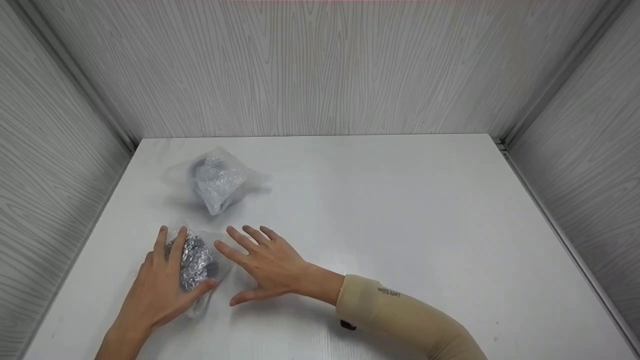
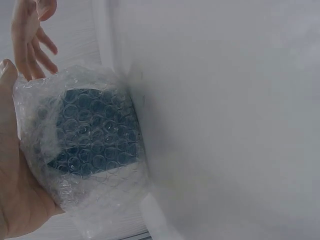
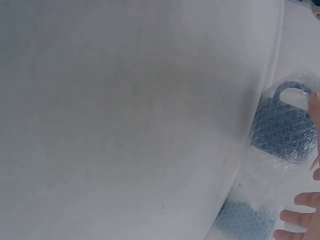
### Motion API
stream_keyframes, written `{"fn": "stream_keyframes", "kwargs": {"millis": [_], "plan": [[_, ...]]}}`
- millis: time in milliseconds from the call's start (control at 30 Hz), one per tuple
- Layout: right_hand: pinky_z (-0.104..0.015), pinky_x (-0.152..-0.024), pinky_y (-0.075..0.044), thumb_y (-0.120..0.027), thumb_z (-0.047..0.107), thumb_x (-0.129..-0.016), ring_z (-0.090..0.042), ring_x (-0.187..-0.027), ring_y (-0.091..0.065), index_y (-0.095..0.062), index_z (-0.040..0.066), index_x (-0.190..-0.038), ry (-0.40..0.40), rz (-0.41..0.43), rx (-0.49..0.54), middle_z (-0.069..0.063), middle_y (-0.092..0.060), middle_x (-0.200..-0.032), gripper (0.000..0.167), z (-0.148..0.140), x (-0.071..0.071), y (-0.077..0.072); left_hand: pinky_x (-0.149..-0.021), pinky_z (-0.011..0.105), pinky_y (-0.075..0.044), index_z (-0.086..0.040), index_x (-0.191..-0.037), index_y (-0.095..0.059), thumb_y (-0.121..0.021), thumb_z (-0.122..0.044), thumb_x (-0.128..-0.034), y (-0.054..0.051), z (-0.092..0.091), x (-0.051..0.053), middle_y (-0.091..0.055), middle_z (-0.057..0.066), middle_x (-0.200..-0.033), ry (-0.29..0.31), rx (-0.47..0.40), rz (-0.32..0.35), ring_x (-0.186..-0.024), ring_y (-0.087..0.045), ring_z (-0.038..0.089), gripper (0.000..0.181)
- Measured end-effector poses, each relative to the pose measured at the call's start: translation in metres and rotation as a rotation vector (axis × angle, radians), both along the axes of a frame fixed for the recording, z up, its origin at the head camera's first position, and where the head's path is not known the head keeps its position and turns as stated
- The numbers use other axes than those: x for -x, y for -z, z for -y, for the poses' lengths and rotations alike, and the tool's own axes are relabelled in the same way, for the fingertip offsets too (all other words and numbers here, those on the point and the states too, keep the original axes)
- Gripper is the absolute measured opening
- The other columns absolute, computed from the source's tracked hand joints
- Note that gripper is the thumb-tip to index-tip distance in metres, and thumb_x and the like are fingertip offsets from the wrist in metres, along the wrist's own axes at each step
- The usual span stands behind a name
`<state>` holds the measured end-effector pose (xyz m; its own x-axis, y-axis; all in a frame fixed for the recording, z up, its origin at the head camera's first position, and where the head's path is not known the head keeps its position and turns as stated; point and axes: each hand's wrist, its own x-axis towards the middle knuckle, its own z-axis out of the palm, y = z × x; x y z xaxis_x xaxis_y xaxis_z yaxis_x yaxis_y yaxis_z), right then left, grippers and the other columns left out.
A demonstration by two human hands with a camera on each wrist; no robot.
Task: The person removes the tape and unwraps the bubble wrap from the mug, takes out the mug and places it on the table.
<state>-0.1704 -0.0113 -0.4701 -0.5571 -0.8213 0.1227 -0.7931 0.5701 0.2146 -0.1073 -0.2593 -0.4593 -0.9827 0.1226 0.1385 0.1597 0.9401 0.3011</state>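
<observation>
Bubble wrap encloses a dark object point(image 1: 197, 260) at the front left of the table; in the right wrist view the wrapped object point(image 3: 282, 127) shows a curved handle. My left hand point(image 1: 159, 290) lies along its left side, index finger and thumb spread over its edges, and the palm is beside the wrap point(image 2: 92, 132) in the left wrist view. Just to the right, my right hand point(image 1: 270, 265) hovers with fingers spread, holding nothing. Behind them stands another bubble-wrapped dark object point(image 1: 217, 180), touched by neither hand.
The white table point(image 1: 400, 210) is bounded by a wood-grain panel point(image 1: 320, 70) at the back and panels on the left and right. A beige sleeve point(image 1: 400, 315) covers my right forearm, with a small black item under its cuff.
</observation>
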Motion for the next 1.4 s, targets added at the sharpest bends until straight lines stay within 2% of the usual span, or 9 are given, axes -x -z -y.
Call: {"fn": "stream_keyframes", "kwargs": {"millis": [567, 867, 1200, 1400], "plan": [[-0.041, -0.120, -0.049, -0.039, 0.094, -0.087, -0.026, -0.154, -0.047, -0.003, 0.028, -0.171, 0.000, 0.012, -0.024, -0.003, -0.035, -0.173, 0.113, 0.003, 0.004, 0.001, -0.102, 0.080, -0.043, -0.005, -0.169, -0.016, -0.075, -0.067, -0.0863, 0.002, -0.011, 0.004, -0.013, 0.038, -0.170, 0.046, -0.002, 0.012, -0.131, -0.049, 0.067, 0.119], [-0.035, -0.110, -0.057, -0.030, 0.089, -0.094, -0.019, -0.143, -0.058, -0.017, 0.026, -0.170, 0.000, -0.103, 0.004, -0.001, -0.050, -0.164, 0.100, 0.002, 0.006, 0.007, -0.099, 0.076, -0.048, -0.006, -0.168, -0.019, -0.075, -0.067, -0.0853, 0.003, -0.019, 0.004, -0.015, 0.036, -0.170, 0.073, 0.008, -0.021, -0.127, -0.054, 0.061, 0.118], [-0.032, -0.101, -0.061, -0.046, 0.072, -0.102, -0.016, -0.133, -0.067, -0.031, 0.030, -0.166, -0.024, -0.200, 0.070, 0.003, -0.062, -0.154, 0.077, -0.010, 0.010, 0.010, -0.103, 0.074, -0.047, -0.005, -0.168, -0.020, -0.074, -0.069, -0.0849, 0.003, -0.028, 0.004, -0.015, 0.034, -0.171, 0.085, 0.013, -0.011, -0.132, -0.053, 0.061, 0.118], [-0.032, -0.101, -0.061, -0.049, 0.063, -0.105, -0.017, -0.131, -0.068, -0.032, 0.032, -0.166, -0.017, -0.171, 0.077, 0.003, -0.063, -0.152, 0.070, -0.017, 0.011, 0.010, -0.104, 0.071, -0.050, -0.004, -0.167, -0.024, -0.076, -0.065, -0.0847, 0.004, -0.033, 0.004, -0.016, 0.034, -0.171, 0.104, 0.003, -0.026, -0.133, -0.053, 0.057, 0.115]]}}
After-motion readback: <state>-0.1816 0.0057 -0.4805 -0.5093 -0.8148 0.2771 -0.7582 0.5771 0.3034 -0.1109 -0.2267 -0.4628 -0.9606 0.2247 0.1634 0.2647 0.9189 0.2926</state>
